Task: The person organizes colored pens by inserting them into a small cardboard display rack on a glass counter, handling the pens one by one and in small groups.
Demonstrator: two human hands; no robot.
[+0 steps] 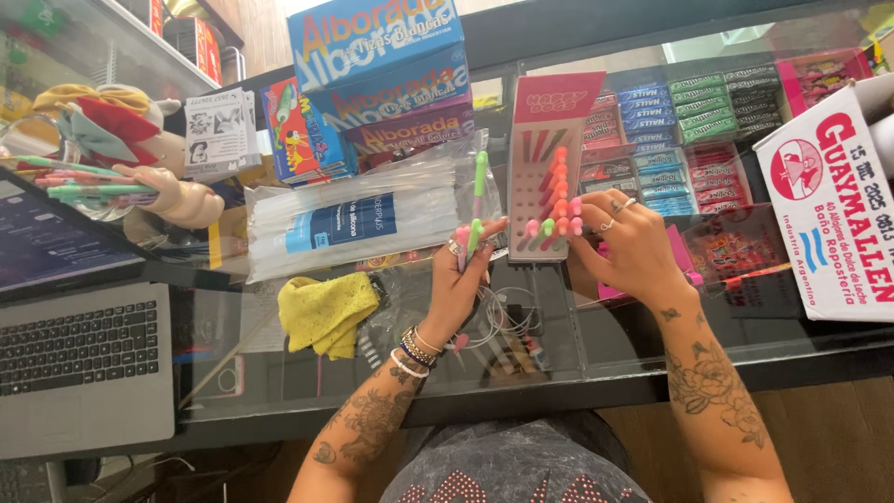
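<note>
While the left hand (461, 279) is closed around a bunch of green and pink plastic pens (473, 237), the right hand (629, 244) pinches a pink pen at the perforated pink cardboard display stand (545, 168); loading appears underway; the following insertion calls for lining a tip with a vacant hole.

A pink perforated display stand (545, 158) rises upright at upper centre of the frame, its holes partly filled with a slanting row of orange and pink pens (559, 191) jutting from its face. A green pen (479, 200) stands nearly vertical just left of the stand, beside a pink-capped one (463, 240) at centre frame.
</note>
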